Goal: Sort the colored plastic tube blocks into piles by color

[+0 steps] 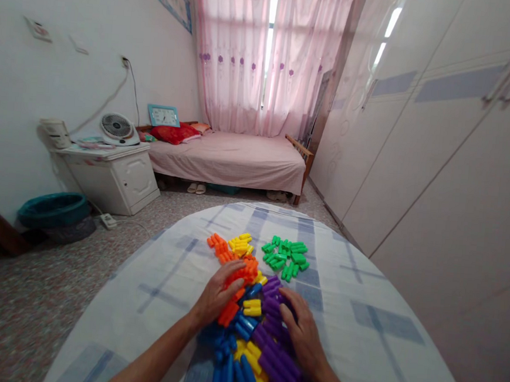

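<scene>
Plastic building pieces shaped like joined tubes lie in colour groups on a round table with a blue-and-white checked cloth (168, 284). My left hand (218, 294) rests against the orange pieces (230, 312), thumb and fingers apart around some of them. On the right, my right hand (301, 324) lies beside the purple pieces (275, 354), its fingers spread and touching their edge. Between the hands are blue pieces (244, 325) and a yellow piece (252, 307). More yellow pieces (241, 244) sit farther back, near the separate green pieces (286, 255).
Beyond the table stands a bed (231, 157) with a red pillow (173, 133). To the left are a white cabinet (127, 181) bearing a fan (117, 127), and a teal bin (54, 209). A tall white wardrobe (417, 151) lines the right side.
</scene>
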Demonstrator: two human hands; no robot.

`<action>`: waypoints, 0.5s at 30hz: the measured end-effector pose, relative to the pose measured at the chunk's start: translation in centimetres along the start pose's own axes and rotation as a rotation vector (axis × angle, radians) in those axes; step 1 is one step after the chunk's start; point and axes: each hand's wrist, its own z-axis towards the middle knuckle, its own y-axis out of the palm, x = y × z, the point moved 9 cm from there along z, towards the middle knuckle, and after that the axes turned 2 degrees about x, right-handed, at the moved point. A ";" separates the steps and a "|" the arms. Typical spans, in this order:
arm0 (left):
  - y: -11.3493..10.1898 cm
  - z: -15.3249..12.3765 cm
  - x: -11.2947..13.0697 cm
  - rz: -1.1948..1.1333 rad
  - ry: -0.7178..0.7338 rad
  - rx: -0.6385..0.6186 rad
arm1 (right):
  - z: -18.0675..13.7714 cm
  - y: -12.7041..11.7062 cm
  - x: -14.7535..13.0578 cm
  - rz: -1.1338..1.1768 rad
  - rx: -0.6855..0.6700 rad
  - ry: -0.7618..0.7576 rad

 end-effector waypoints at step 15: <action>-10.0 7.0 -8.8 0.526 0.042 0.331 | 11.0 -7.8 8.7 -0.393 0.209 -0.135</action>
